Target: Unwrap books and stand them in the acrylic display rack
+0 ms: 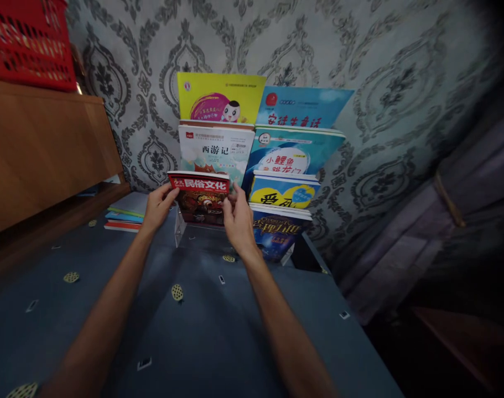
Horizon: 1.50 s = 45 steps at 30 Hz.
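My left hand (157, 209) and right hand (239, 218) grip a red-and-brown paperback (202, 202) at the front of a clear plastic rack (179, 228); upright colourful books (295, 146) already stand behind and right of it, while a flat multicoloured stack (125, 213) lies left, unracked, on the blue patterned table (202, 337), grey damask wallpaper (380, 127) beyond.
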Motion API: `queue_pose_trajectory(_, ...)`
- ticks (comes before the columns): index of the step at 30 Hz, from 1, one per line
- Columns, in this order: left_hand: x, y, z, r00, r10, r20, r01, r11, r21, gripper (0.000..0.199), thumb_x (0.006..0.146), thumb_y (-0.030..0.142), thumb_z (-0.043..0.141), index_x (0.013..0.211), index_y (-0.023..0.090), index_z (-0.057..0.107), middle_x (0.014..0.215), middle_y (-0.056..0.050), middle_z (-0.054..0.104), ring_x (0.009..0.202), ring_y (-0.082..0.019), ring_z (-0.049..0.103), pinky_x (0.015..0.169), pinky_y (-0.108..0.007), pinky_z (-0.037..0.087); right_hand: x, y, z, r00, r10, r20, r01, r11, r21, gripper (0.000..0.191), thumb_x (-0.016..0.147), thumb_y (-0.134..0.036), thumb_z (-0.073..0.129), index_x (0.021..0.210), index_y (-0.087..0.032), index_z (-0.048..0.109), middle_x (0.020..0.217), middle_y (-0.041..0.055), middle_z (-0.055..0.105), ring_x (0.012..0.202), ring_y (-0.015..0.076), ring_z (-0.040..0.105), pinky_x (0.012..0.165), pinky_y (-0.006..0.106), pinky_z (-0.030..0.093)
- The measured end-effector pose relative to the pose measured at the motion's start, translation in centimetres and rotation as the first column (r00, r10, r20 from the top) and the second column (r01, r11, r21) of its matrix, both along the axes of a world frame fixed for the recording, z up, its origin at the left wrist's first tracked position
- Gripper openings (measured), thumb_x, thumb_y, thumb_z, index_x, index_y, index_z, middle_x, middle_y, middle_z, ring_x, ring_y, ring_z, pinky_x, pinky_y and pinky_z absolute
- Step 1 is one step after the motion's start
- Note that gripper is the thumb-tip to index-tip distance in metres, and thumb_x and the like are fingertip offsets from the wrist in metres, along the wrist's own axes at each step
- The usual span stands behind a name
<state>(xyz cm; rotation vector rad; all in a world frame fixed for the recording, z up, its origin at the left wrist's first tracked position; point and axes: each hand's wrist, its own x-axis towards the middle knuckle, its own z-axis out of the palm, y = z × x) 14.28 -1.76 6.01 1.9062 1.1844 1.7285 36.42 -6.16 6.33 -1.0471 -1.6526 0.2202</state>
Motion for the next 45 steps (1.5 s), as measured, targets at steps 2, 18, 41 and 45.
queue_pose_trajectory(2,0.5,0.7,0.0,0.997,0.043,0.069,-0.043,0.999,0.002,0.034,0.084,0.055,0.058,0.086,0.021,0.06,0.074,0.0,0.063,0.065,-0.015,0.054,0.056,-0.025,0.044,-0.2,-0.3,0.1,1.0,0.001,-0.012,-0.001,1.0,0.008,0.055,0.099,-0.025,0.037,0.153,-0.016,0.028,0.128,0.0168,0.065,0.112,0.0266,0.065,0.098,0.049,0.054)
queue_pose_trajectory(18,2.9,0.0,0.0,0.853,0.45,-0.264,-0.427,0.893,0.145,0.032,0.101,0.039,0.039,0.117,0.018,0.057,0.087,-0.008,0.069,0.08,-0.027,0.068,0.075,-0.034,0.047,-0.4,-0.1,-0.5,0.998,-0.031,0.05,0.031,1.0,-0.002,0.053,0.096,-0.022,0.04,0.148,-0.013,0.031,0.144,0.0215,0.055,0.131,0.031,0.057,0.107,0.055,0.048)
queue_pose_trajectory(41,4.0,0.0,1.0,0.689,0.566,-0.454,-0.517,0.822,0.239,0.044,0.098,0.027,0.043,0.138,0.014,0.052,0.107,-0.016,0.074,0.088,-0.029,0.073,0.078,-0.036,0.054,-0.6,0.5,-1.2,0.978,-0.141,0.152,0.149,0.988,-0.043,0.067,0.094,-0.028,0.043,0.153,0.0,0.028,0.13,0.0284,0.058,0.119,0.0364,0.06,0.1,0.052,0.052)
queue_pose_trajectory(45,3.9,0.0,0.9,0.707,0.55,-0.445,-0.495,0.834,0.245,0.042,0.098,0.027,0.042,0.137,0.014,0.052,0.108,-0.015,0.074,0.091,-0.029,0.072,0.08,-0.036,0.054,-0.7,0.4,-1.0,0.973,-0.159,0.167,0.17,0.984,-0.053,0.066,0.094,-0.028,0.043,0.151,0.003,0.03,0.132,0.0288,0.057,0.123,0.0356,0.059,0.103,0.049,0.05)
